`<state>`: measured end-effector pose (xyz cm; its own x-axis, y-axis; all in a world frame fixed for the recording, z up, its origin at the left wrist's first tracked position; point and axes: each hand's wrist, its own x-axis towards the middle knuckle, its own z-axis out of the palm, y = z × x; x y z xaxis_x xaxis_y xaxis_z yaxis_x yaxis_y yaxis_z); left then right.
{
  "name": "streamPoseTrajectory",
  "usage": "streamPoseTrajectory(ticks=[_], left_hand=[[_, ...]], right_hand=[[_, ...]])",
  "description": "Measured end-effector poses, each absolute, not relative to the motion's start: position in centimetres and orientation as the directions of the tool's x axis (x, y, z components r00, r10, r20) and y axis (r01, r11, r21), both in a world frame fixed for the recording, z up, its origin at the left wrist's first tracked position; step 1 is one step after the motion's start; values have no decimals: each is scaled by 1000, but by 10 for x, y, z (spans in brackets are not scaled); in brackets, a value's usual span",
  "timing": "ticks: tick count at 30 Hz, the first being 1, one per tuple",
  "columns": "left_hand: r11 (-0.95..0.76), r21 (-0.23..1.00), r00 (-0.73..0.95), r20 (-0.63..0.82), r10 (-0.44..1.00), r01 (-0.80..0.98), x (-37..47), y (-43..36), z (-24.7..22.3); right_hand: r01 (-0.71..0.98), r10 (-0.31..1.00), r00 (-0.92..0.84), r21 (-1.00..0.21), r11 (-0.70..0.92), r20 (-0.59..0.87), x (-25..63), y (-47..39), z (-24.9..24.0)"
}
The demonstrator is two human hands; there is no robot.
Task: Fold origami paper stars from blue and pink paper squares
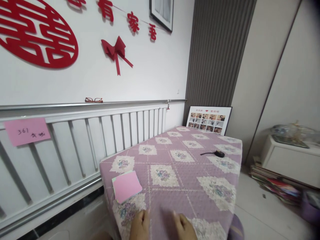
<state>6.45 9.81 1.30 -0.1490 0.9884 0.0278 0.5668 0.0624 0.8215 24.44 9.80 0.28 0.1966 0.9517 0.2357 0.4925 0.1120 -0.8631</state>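
Observation:
Both hands are low in the head view, over the near edge of a table covered with a purple floral cloth [172,200]. My left hand [140,225] is curled into a loose fist with the thumb on top. A short gap separates it from my right hand [184,227], which is also curled and slightly blurred. Nothing shows in either hand. Just beyond my left hand lies a stack of pink paper sheets [127,186]. Farther off, on the right side of the cloth, rests a black cord-like item with a round body [219,153], perhaps a tape measure.
A white radiator [112,130] runs along the left wall, with a pink note [27,131] on it. Glasses [94,100] sit on the pipe above. A photo board [208,120] leans behind the table. At right stand a white cabinet [290,163] and stacked papers [272,186].

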Motion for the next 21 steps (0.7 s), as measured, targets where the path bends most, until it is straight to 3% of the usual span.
streamPoseTrajectory(ticks=[4, 9, 13, 21], left_hand=[[-72, 905, -199, 169, 965, 419, 85, 98, 89], [-170, 922, -187, 246, 951, 349, 107, 105, 161], [-204, 917, -184, 279, 943, 341, 120, 111, 175], [-192, 887, -152, 277, 949, 420, 127, 115, 172]], right_hand=[[276, 955, 268, -960, 47, 124, 245, 110, 78], [174, 936, 241, -960, 220, 258, 246, 120, 152], [155, 912, 250, -943, 293, 324, 251, 121, 172], [212, 907, 261, -936, 280, 330, 255, 114, 164]])
